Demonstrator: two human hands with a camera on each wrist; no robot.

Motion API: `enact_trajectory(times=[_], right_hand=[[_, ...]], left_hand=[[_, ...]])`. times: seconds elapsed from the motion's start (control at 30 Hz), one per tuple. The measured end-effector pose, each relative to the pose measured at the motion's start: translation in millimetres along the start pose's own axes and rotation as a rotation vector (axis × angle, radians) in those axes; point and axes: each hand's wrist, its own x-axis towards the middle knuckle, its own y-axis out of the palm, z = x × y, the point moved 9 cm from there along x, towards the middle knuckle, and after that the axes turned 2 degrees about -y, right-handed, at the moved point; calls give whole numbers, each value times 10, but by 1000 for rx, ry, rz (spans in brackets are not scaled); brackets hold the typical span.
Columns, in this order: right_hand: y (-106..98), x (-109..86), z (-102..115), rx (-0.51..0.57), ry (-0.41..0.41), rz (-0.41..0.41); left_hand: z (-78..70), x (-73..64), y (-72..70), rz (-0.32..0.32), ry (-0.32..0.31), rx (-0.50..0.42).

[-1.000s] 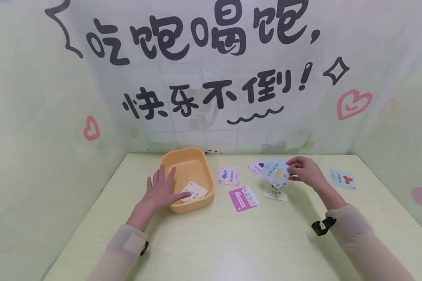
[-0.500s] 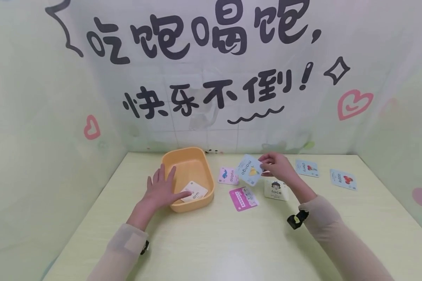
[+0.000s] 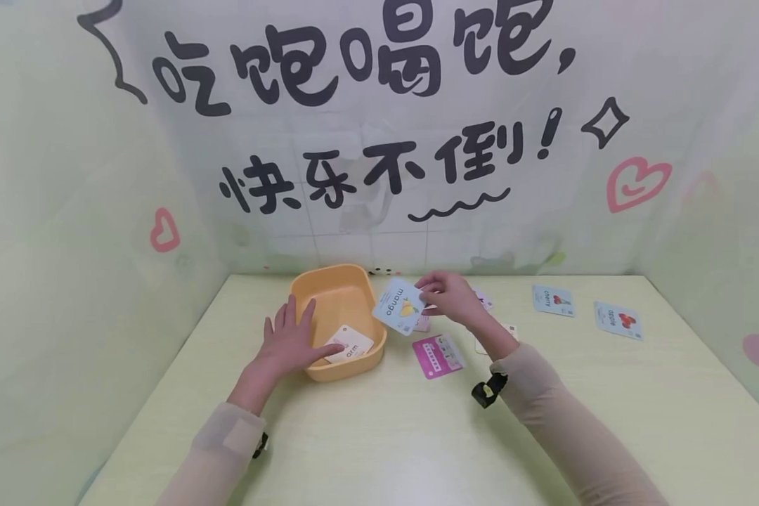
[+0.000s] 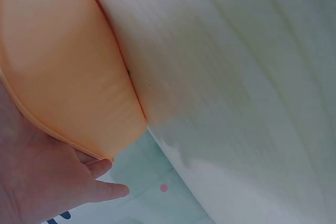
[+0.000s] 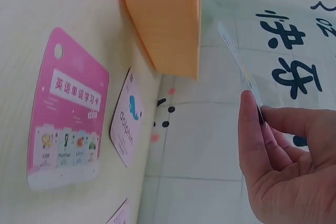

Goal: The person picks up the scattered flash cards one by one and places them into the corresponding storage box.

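Observation:
My right hand (image 3: 452, 301) pinches a light blue mango flashcard (image 3: 393, 303) by its right edge. The card is tilted and overlaps the right rim of an orange tray (image 3: 338, 374) in the head view; in the right wrist view the flashcard (image 5: 234, 51) shows nearly edge-on between thumb and fingers. Across the tray's left side rests my left hand (image 3: 287, 343), fingers straight and spread. Its thumb reaches over the front rim beside a white arm flashcard (image 3: 356, 344) lying inside. The left wrist view has the fingers along the rim of the tray (image 4: 63, 61).
A pink title card (image 3: 438, 357) and a partly covered dolphin card (image 5: 128, 119) lie right of the tray. Farther right are a cherry card (image 3: 553, 301) and an apple card (image 3: 618, 321). The right forearm partly hides the face card (image 3: 481, 346). A printed curtain (image 3: 367, 246) stands behind the table.
My right hand has carried the mango card leftward from above the face card to the tray's right rim. The cherry card has come into view. The left hand stays on the tray.

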Motion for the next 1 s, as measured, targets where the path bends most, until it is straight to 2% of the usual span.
enact_trajectory(times=[0.27,0.4,1.0], right_hand=[[253,71,93,8,-32,22],[348,69,106,9,-23,27],[631,108,90,4,10,50]], left_hand=[[12,0,-12,-4,-9,-6],[25,-7,5,1,-16,-11],[16,0,13,-4,-11,-9]])
